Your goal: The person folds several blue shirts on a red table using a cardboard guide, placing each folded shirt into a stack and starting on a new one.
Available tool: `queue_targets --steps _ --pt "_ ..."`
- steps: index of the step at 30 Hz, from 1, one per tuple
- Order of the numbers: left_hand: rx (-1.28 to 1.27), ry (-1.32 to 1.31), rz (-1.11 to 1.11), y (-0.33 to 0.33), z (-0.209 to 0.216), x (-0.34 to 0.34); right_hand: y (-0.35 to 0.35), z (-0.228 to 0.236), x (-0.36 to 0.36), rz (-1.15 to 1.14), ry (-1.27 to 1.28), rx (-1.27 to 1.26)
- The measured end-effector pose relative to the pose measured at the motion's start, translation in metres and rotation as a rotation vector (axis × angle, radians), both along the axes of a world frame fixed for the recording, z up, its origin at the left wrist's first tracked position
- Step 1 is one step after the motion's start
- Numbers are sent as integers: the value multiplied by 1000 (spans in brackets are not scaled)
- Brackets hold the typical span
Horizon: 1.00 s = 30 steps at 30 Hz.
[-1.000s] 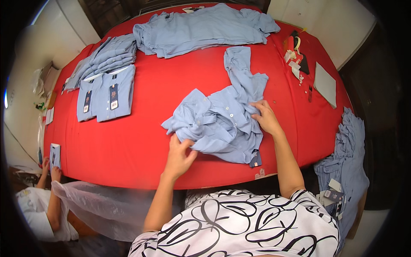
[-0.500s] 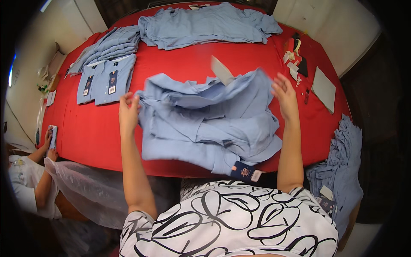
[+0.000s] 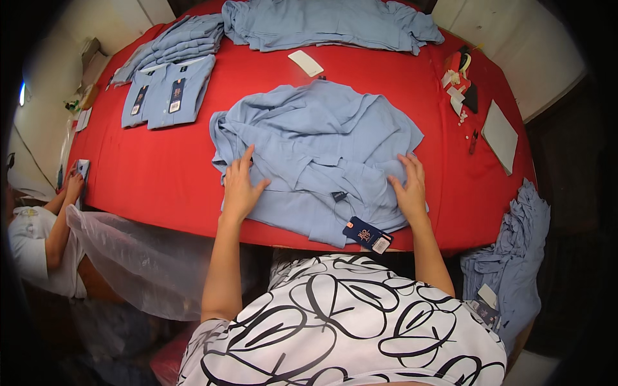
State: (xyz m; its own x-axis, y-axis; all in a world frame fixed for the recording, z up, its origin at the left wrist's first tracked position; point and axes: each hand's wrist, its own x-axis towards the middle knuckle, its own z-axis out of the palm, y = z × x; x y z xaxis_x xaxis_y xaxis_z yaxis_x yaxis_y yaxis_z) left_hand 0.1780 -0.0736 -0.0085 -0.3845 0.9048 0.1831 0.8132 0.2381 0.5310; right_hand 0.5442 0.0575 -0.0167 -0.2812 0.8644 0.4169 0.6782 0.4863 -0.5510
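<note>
A light blue shirt (image 3: 309,148) lies crumpled on the red-covered table (image 3: 161,174), close to its near edge. My left hand (image 3: 242,190) rests on the shirt's left side, thumb and fingers spread. On the right side of the cloth lies my right hand (image 3: 409,186), its fingers likewise apart. Neither hand grips the fabric. A dark blue hang tag (image 3: 367,234) on a thin loop sits at the shirt's near edge, with a small dark label (image 3: 339,196) just above it. Beyond the shirt is a white card (image 3: 305,64), flat on the table.
Folded blue shirts with tags (image 3: 168,96) sit at the far left; more blue garments (image 3: 328,26) lie along the back. At right are a white board (image 3: 499,137) and small scraps (image 3: 456,96). Blue clothes (image 3: 508,257) hang lower right. Another person (image 3: 42,241) works at left.
The shirt has come down from the air and spread onto the table. Both hands have lowered onto it. The white card, blurred in motion before, now lies behind the shirt.
</note>
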Motion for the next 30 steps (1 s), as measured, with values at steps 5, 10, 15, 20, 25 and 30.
queue_targets --steps 5,10,15,20,25,30 --pt "-211 0 -160 -7 16 -4 -61 30 15 35 -289 -133" --pt "-245 -258 -322 27 14 -58 -6 38 34 469 -333 -686" --pt "359 -681 -40 107 77 -62 85 86 23 1 538 -189" --pt "247 -50 -12 42 69 -62 24 90 22 -161 182 -302" --pt "-355 -237 193 -61 20 -55 -78 25 41 -313 -362 -586" --pt "-59 -176 -16 -67 -12 -32 -84 -5 21 -182 -44 -450"
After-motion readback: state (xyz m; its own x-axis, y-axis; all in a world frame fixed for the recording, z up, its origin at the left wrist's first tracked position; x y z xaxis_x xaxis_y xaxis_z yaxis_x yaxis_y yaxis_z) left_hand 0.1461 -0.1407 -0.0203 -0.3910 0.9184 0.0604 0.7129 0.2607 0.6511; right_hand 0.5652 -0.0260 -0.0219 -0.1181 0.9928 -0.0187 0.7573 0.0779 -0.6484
